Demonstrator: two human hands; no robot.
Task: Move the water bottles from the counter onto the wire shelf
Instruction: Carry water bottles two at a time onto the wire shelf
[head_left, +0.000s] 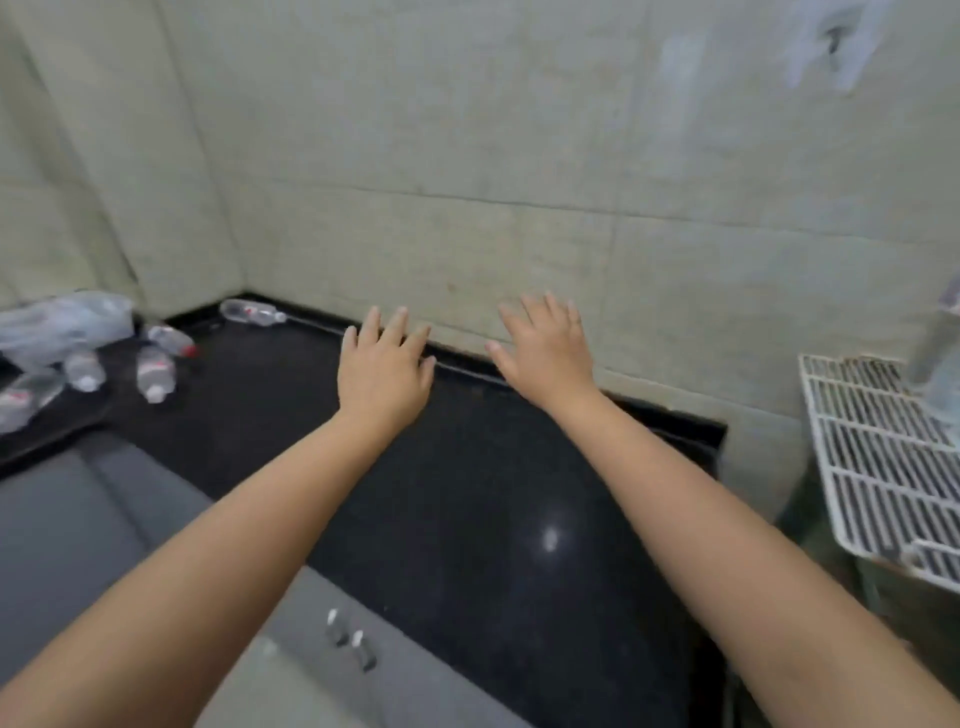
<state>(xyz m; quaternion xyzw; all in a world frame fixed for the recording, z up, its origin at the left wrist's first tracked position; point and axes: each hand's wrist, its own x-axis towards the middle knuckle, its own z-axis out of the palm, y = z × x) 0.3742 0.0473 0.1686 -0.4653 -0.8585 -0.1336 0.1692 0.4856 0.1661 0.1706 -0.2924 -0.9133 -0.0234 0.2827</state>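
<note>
Black polished stone counter (467, 493) lies under your left hand (382, 371) and right hand (548, 353), fingers spread, empty; clear plastic water bottles (155, 374) lie far left, white wire shelf (878, 467) right.

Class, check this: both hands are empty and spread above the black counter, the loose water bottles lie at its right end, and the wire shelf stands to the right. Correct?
Not quite. The head view shows the water bottles at the left end of the counter, not the right. The rest holds: the left hand and right hand are empty and spread, and the wire shelf stands to the right.

Left hand (383, 370) and right hand (546, 351) outstretched, seemingly empty.
</note>
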